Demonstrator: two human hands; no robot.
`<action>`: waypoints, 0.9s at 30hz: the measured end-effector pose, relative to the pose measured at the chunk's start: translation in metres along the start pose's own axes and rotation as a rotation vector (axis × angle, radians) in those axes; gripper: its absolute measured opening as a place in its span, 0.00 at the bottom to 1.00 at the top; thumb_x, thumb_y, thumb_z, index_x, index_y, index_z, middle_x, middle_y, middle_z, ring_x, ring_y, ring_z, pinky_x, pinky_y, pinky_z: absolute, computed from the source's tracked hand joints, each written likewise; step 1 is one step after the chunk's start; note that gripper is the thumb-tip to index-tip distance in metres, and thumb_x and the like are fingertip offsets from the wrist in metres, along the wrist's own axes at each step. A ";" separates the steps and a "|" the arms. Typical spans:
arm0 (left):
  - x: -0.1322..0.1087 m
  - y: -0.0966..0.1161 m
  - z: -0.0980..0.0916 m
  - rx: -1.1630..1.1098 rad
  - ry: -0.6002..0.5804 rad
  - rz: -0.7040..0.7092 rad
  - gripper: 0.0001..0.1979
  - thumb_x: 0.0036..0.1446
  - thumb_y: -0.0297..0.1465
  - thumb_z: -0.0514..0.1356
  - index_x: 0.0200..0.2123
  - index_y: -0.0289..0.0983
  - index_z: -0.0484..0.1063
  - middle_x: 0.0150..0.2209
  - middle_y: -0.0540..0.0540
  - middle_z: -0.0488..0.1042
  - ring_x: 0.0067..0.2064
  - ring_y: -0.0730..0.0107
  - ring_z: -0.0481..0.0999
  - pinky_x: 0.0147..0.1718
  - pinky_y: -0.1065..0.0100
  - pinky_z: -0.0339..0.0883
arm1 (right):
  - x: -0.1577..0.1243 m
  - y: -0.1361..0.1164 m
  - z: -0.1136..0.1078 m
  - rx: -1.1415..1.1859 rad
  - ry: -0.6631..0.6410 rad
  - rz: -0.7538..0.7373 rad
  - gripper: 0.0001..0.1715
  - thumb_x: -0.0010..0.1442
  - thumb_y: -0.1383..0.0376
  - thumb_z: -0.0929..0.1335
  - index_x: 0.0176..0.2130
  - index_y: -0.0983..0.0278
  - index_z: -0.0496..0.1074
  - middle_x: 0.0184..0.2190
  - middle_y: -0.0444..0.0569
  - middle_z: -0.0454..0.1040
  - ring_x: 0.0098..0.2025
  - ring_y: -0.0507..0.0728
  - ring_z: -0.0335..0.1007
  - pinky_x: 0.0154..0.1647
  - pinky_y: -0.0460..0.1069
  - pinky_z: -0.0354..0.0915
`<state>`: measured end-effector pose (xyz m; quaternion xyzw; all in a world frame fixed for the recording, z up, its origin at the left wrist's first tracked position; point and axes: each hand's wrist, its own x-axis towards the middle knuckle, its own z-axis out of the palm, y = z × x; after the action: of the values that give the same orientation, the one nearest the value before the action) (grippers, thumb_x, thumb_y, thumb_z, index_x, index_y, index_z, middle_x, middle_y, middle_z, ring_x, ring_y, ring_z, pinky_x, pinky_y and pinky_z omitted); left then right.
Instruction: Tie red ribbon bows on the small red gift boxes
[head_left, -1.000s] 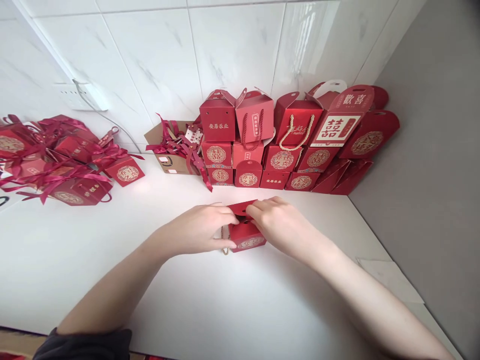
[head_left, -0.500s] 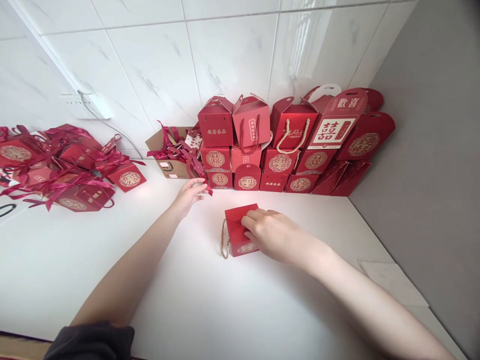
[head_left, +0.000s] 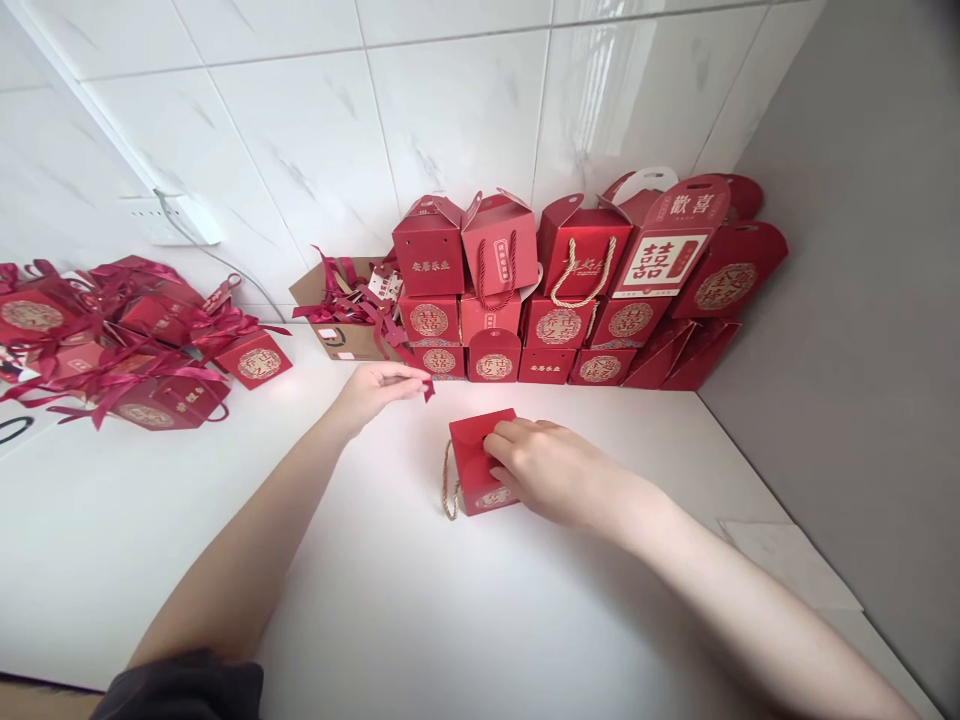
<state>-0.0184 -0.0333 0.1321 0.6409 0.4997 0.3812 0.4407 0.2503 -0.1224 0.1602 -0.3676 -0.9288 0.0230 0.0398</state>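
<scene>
My left hand (head_left: 382,387) pinches the end of a dark red ribbon (head_left: 429,391) between thumb and fingertips, just in front of the stacked boxes. A red gift box (head_left: 472,430) with a gold round emblem stands on the white table. Its twisted gold cord handle (head_left: 448,490) hangs down the left side. On top of this box my right hand (head_left: 536,462) has its fingers curled at the closure and grips it there. The hand covers the right part of the box, and the fingertips are partly hidden.
Behind the hands, a cardboard box (head_left: 352,342) holds tangled red ribbons and tags. Stacked red gift boxes (head_left: 559,325) line the tiled wall. A heap of red boxes tied with ribbons (head_left: 172,395) lies at left. A grey panel (head_left: 847,300) bounds the right side.
My left hand has moved slightly right and its fingers have closed on the ribbon end, drawing it a little toward the gift box. My right hand stays on the box.
</scene>
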 end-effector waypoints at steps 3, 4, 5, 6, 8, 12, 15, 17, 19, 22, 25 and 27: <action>-0.026 0.044 0.010 0.133 -0.283 0.006 0.14 0.50 0.35 0.68 0.40 0.36 0.79 0.37 0.42 0.80 0.38 0.65 0.79 0.41 0.66 0.72 | -0.002 0.001 -0.004 0.054 0.086 0.046 0.07 0.64 0.70 0.63 0.34 0.66 0.69 0.34 0.52 0.75 0.32 0.57 0.72 0.31 0.49 0.62; -0.037 0.057 0.015 0.149 -0.361 0.037 0.12 0.51 0.35 0.67 0.39 0.37 0.79 0.36 0.43 0.80 0.37 0.67 0.78 0.37 0.68 0.71 | -0.002 0.001 -0.006 0.094 0.139 0.074 0.07 0.64 0.69 0.63 0.35 0.66 0.69 0.34 0.52 0.75 0.33 0.57 0.72 0.32 0.50 0.62; -0.047 0.069 0.020 0.163 -0.427 0.080 0.10 0.52 0.34 0.67 0.37 0.37 0.80 0.33 0.44 0.79 0.33 0.70 0.77 0.32 0.71 0.70 | -0.002 0.001 -0.008 0.145 0.202 0.091 0.06 0.64 0.68 0.63 0.37 0.66 0.70 0.35 0.53 0.76 0.35 0.58 0.72 0.34 0.51 0.64; -0.058 0.080 0.025 0.177 -0.457 0.145 0.08 0.52 0.33 0.67 0.35 0.37 0.80 0.29 0.45 0.78 0.28 0.73 0.75 0.27 0.73 0.67 | -0.003 0.001 -0.010 0.209 0.265 0.086 0.06 0.64 0.67 0.64 0.40 0.66 0.70 0.38 0.54 0.76 0.39 0.59 0.72 0.38 0.52 0.65; -0.076 0.097 0.033 0.172 -0.498 0.268 0.05 0.52 0.31 0.66 0.33 0.37 0.82 0.25 0.45 0.76 0.23 0.75 0.70 0.20 0.74 0.61 | -0.003 -0.001 -0.013 0.378 0.361 -0.016 0.12 0.61 0.66 0.67 0.47 0.65 0.68 0.47 0.56 0.74 0.50 0.62 0.69 0.48 0.55 0.65; -0.096 0.109 0.038 0.107 -0.426 0.358 0.14 0.58 0.28 0.61 0.46 0.46 0.79 0.19 0.50 0.72 0.19 0.77 0.65 0.18 0.74 0.57 | -0.005 -0.007 -0.015 0.878 0.310 -0.231 0.09 0.61 0.66 0.68 0.43 0.62 0.70 0.46 0.51 0.74 0.50 0.57 0.70 0.50 0.53 0.67; -0.097 0.109 0.033 0.098 -0.370 0.267 0.22 0.60 0.29 0.58 0.58 0.46 0.69 0.15 0.54 0.67 0.16 0.79 0.60 0.16 0.76 0.55 | -0.007 -0.011 -0.016 1.236 0.158 -0.202 0.09 0.66 0.63 0.64 0.37 0.64 0.70 0.35 0.48 0.74 0.34 0.53 0.72 0.36 0.50 0.71; -0.094 0.107 0.030 0.090 -0.351 0.203 0.26 0.60 0.30 0.59 0.61 0.44 0.64 0.15 0.55 0.67 0.16 0.79 0.60 0.15 0.76 0.55 | -0.008 -0.012 -0.015 1.378 0.094 -0.177 0.11 0.65 0.59 0.64 0.36 0.64 0.69 0.34 0.48 0.74 0.30 0.51 0.71 0.32 0.49 0.70; -0.092 0.106 0.029 0.074 -0.343 0.161 0.26 0.60 0.32 0.59 0.62 0.43 0.64 0.14 0.56 0.66 0.15 0.79 0.60 0.15 0.76 0.55 | -0.006 -0.013 -0.013 1.451 0.196 -0.115 0.08 0.63 0.60 0.67 0.37 0.63 0.67 0.36 0.47 0.74 0.30 0.50 0.71 0.31 0.48 0.70; -0.091 0.105 0.033 0.088 -0.303 0.081 0.23 0.60 0.31 0.59 0.60 0.43 0.67 0.13 0.56 0.66 0.15 0.79 0.63 0.15 0.77 0.54 | -0.003 -0.012 -0.008 1.471 0.542 -0.027 0.17 0.56 0.64 0.73 0.43 0.59 0.64 0.36 0.43 0.74 0.33 0.51 0.72 0.35 0.47 0.70; -0.089 0.105 0.042 0.117 -0.196 0.024 0.22 0.60 0.30 0.60 0.57 0.43 0.70 0.14 0.55 0.69 0.17 0.78 0.69 0.16 0.78 0.56 | -0.003 -0.010 -0.007 1.423 0.737 -0.026 0.18 0.57 0.66 0.72 0.47 0.58 0.67 0.30 0.41 0.74 0.30 0.51 0.73 0.36 0.48 0.71; -0.087 0.103 0.049 0.115 -0.165 0.005 0.20 0.58 0.30 0.61 0.55 0.42 0.72 0.16 0.54 0.71 0.18 0.77 0.71 0.18 0.78 0.61 | -0.005 -0.009 -0.009 1.364 0.766 -0.017 0.07 0.59 0.66 0.71 0.41 0.60 0.72 0.28 0.42 0.75 0.30 0.51 0.74 0.35 0.48 0.71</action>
<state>0.0398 -0.1384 0.2094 0.6956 0.4812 0.2988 0.4420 0.2488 -0.1326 0.1693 -0.2370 -0.6341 0.4599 0.5747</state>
